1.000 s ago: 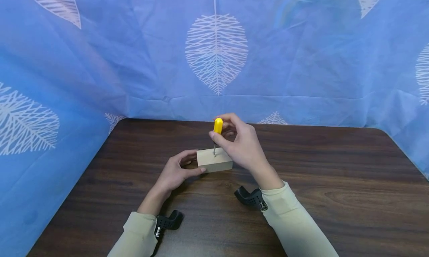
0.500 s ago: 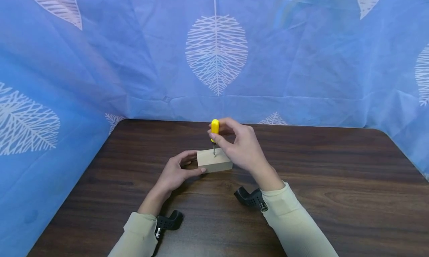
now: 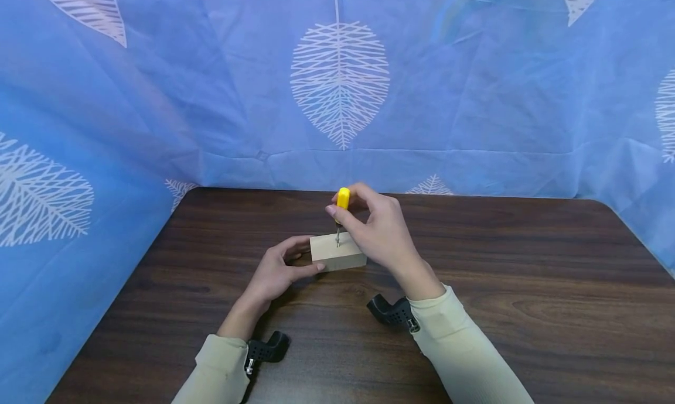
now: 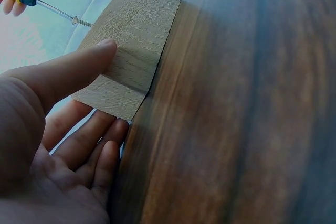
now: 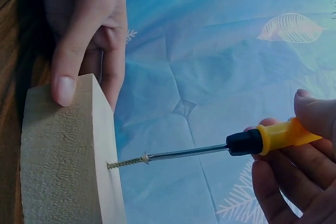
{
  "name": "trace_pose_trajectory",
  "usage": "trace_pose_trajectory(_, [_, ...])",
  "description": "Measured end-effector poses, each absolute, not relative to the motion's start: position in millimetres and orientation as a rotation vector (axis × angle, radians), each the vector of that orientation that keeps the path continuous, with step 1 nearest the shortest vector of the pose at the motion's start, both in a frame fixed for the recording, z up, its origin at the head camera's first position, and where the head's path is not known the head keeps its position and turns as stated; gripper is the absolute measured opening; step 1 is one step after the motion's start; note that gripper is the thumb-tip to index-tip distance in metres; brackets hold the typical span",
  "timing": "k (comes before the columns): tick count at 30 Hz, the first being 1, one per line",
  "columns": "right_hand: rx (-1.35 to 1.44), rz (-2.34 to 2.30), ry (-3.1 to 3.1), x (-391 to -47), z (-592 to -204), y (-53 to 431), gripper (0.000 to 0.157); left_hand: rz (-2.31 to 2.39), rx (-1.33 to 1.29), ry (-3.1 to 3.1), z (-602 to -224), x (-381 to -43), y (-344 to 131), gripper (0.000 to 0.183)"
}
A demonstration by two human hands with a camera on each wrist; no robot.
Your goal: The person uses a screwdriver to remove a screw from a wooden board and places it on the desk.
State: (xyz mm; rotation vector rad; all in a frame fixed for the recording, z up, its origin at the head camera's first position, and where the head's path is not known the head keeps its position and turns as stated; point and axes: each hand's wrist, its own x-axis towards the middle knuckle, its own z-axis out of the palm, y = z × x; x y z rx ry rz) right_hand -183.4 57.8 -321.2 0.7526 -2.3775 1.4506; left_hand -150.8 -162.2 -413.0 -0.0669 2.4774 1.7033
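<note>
A pale wooden block (image 3: 338, 257) lies on the table, and a screw (image 5: 127, 162) stands in its top face with much of its thread showing. My left hand (image 3: 276, 270) grips the block's left end, thumb on the near side and fingers behind. Above the block, my right hand (image 3: 382, 225) holds a screwdriver (image 3: 343, 199) by its yellow handle between thumb and fingers. In the right wrist view the screwdriver's shaft (image 5: 186, 152) meets the screw head, roughly in line with it. The left wrist view shows the left thumb (image 4: 107, 51) pressed on the block's side.
The dark wood-grain table (image 3: 501, 287) extends around both hands. Behind and to the left hangs a blue cloth (image 3: 237, 88) with white leaf prints. Black camera mounts (image 3: 269, 346) sit at both wrists, close above the table.
The screwdriver's handle tilted left and then back right, while the right thumb and fingers shifted on it. The left hand and the block stayed in place.
</note>
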Motion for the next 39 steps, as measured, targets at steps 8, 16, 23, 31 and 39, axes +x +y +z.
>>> trace_pose_trajectory(8, [0.735, 1.488, -2.405, -181.6, -319.6, 59.5, 0.019, 1.702, -0.070, 2.483, -412.5, -150.6, -160.8, 0.058])
trace_pose_trajectory(16, [0.727, 1.536, -2.329, -181.6, -319.6, 58.4, 0.024, 1.705, -0.068, 2.481, -411.8, -151.3, -159.9, 0.058])
trace_pose_trajectory(23, [0.709, 1.550, -2.346, -181.6, -317.9, 58.6, 0.019, 1.703, -0.075, 2.486, -413.0, -150.4, -160.2, 0.059])
trace_pose_trajectory(31, [0.694, 1.514, -2.327, -181.8, -320.5, 56.4, 0.023, 1.714, -0.059, 2.484, -415.6, -148.4, -161.5, 0.058])
trace_pose_trajectory(39, [0.718, 1.511, -2.312, -180.3, -321.6, 55.1, 0.029, 1.710, -0.067, 2.495, -414.7, -147.8, -160.4, 0.058])
